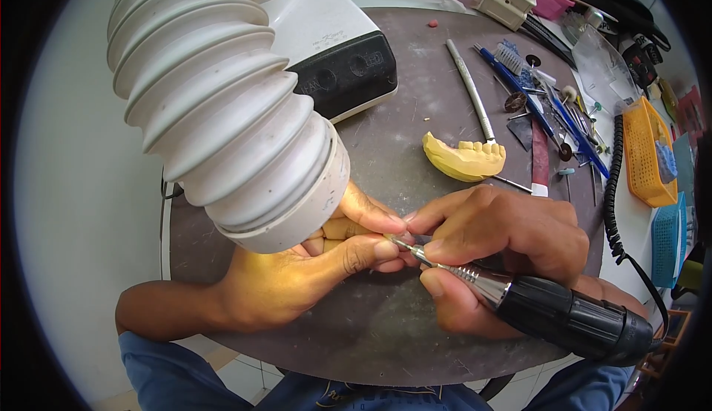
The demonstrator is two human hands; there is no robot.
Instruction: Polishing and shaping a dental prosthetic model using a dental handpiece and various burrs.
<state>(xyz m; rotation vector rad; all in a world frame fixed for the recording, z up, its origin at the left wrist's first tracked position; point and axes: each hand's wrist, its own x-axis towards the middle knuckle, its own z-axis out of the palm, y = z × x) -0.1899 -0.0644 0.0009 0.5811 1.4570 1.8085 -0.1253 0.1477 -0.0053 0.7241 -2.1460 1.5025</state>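
My right hand is closed around a black and silver rotary handpiece, gripping its metal nose between thumb and fingers. The thin bur at its tip points left and meets the fingertips of my left hand. That hand is pinched shut on a small piece, mostly hidden by the fingers, whose kind I cannot make out. Both hands are close together over the dark table, with fingertips nearly touching. Just beyond them lies a yellow dental cast with a row of teeth.
A ribbed white suction hose hangs over my left hand, in front of a white and black box. At the far right lie a metal tool, blue tweezers and several burs. A coiled black cord runs beside an orange basket.
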